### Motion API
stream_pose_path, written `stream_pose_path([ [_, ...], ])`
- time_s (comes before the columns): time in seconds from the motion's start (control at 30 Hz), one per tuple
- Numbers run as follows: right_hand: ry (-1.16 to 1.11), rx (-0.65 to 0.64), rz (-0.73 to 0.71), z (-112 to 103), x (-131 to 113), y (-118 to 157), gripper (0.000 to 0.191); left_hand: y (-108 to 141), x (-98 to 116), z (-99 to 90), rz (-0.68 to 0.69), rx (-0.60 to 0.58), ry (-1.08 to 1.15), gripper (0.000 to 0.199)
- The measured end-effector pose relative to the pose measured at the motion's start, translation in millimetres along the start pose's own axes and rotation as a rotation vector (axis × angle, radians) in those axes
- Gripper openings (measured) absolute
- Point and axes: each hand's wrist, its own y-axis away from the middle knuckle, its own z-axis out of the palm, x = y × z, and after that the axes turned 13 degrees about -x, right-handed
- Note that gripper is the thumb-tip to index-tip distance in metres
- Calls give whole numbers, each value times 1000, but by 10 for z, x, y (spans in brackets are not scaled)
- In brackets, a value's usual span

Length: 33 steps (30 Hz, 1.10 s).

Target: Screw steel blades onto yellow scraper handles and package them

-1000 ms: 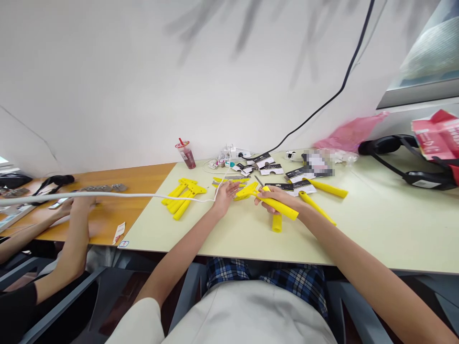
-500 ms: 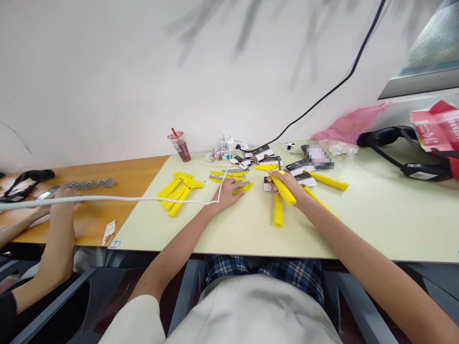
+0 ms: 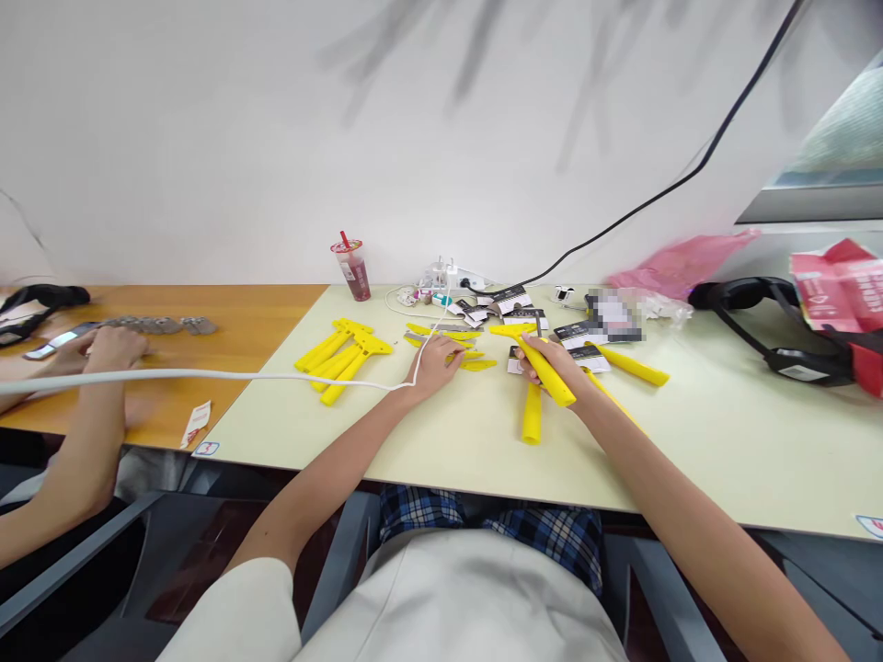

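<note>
My right hand [image 3: 552, 360] is closed round a yellow handled tool [image 3: 550, 375], whose wide flat end points toward the wall. My left hand [image 3: 438, 361] rests at the near side of several flat yellow and grey pieces [image 3: 452, 333]; its fingers are bent, and whether anything is between them is too small to tell. One yellow piece [image 3: 478, 365] lies just right of those fingers. Several yellow tools [image 3: 347, 366] lie in a group left of my left hand. Another yellow handle [image 3: 532, 416] lies below my right hand, and one more [image 3: 635, 365] to its right.
Black and white cards [image 3: 510, 299] lie near a power strip [image 3: 471, 282]. A drink cup [image 3: 352, 269] stands by the wall. A white cable [image 3: 276, 376] crosses the view. Right are a pink bag [image 3: 680, 262] and black headset [image 3: 786, 354]; left, another person's hands [image 3: 114, 349].
The camera view has shifted slightly. My left hand has come off the nearest yellow piece, which now lies flat beside its fingers. My right hand keeps hold of the yellow tool.
</note>
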Motion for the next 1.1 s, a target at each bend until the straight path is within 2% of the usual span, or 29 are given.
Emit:
stream_pose_path([
  [0.1,23,-23,11,2,7,-9,57,1,108,-41,-56,147,206,11],
  [0.17,34,-32,9,4,16,-16,58,-7,150,-66,-107,208,313,14],
  [0.23,46,-38,8,8,23,-19,58,-23,164,-80,-178,248,513,18],
  [0.33,72,-48,11,20,19,-13,59,-52,163,-85,-254,267,839,27],
  [0.57,131,-81,-3,83,17,21,57,-37,251,-100,-257,243,1198,51],
  [0.67,164,-117,-8,97,67,24,53,-14,308,-103,-256,185,1193,55],
  [0.83,232,-188,-4,113,128,43,47,-4,332,-66,-272,136,1158,47],
  [1.1,260,-179,-37,218,48,116,47,31,360,57,-324,65,1162,50],
])
